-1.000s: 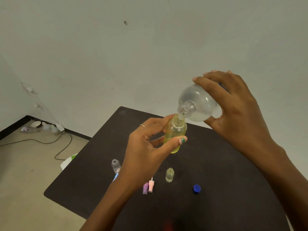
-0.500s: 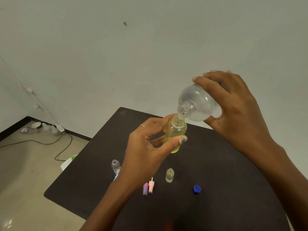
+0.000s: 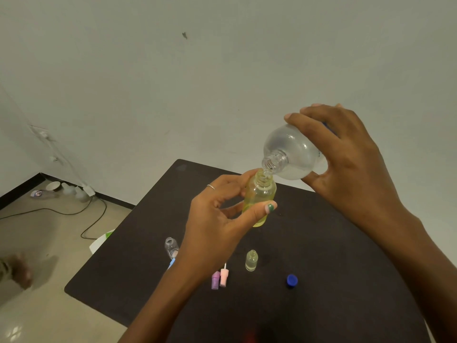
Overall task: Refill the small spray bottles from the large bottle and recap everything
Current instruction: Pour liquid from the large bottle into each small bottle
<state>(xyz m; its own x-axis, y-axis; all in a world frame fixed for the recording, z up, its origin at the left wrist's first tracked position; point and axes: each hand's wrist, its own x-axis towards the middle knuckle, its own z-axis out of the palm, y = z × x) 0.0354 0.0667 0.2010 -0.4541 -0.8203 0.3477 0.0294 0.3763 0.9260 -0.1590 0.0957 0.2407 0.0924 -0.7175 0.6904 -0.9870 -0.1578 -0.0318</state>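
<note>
My left hand (image 3: 217, 221) grips a small yellowish spray bottle (image 3: 259, 196), uncapped and held upright above the dark table (image 3: 333, 268). My right hand (image 3: 346, 159) holds the large clear bottle (image 3: 291, 152) tipped over, its open neck touching the small bottle's mouth. Liquid sits low in the large bottle's shoulder. On the table stand a clear small bottle (image 3: 171, 247) and another small open bottle (image 3: 251, 260). Pink (image 3: 223, 277) and purple (image 3: 215, 280) spray tops lie beside them, a blue one (image 3: 171, 263) is partly hidden by my left wrist, and a blue cap (image 3: 292, 280) lies to the right.
The table stands against a pale wall. On the floor at left runs a black cable (image 3: 74, 214), with cups and bottles (image 3: 53, 189) near the corner. A white and green object (image 3: 102, 240) sits by the table's left edge. Someone's blurred foot (image 3: 17, 271) is at far left.
Both hands and bottles hold nearly the same pose, the large bottle still tipped over the small one. A blurred foot has come into view at the far left floor.
</note>
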